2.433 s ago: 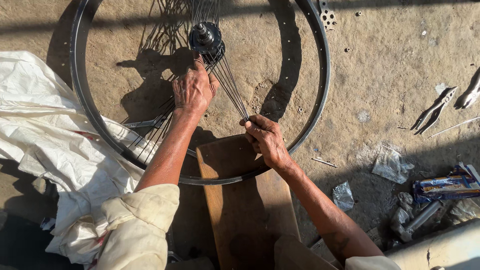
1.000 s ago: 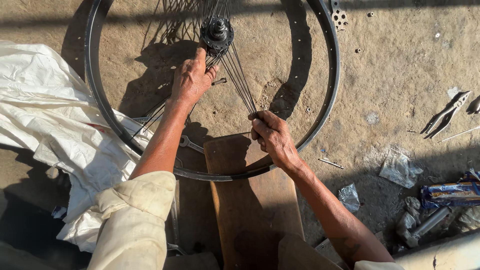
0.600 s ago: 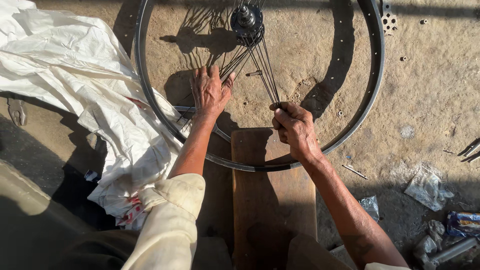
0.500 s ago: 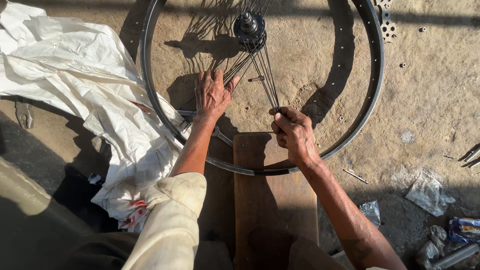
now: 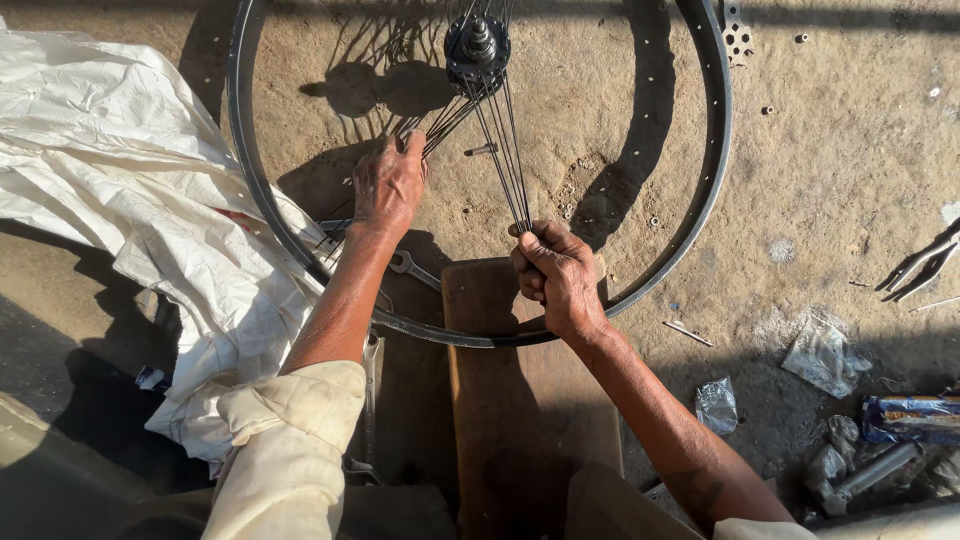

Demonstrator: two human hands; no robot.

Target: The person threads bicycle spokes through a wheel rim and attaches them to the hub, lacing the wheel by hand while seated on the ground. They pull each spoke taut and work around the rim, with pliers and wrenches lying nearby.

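The bare wheel rim (image 5: pixel 716 190) lay flat on the dirt floor (image 5: pixel 840 180), its near arc on a wooden board (image 5: pixel 530 400), so the right hand (image 5: pixel 553 272) could grip a spoke bundle (image 5: pixel 505 150) fanning from the hub (image 5: pixel 476 45) at twelve o'clock, while the left hand (image 5: pixel 388 186) closed over spokes at ten o'clock.

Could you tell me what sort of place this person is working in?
Probably an outdoor, ground-level bicycle repair spot. A bare wheel rim with loose spokes lies on the dirt floor, a spanner rests beside it, and pliers lie on the ground nearby.
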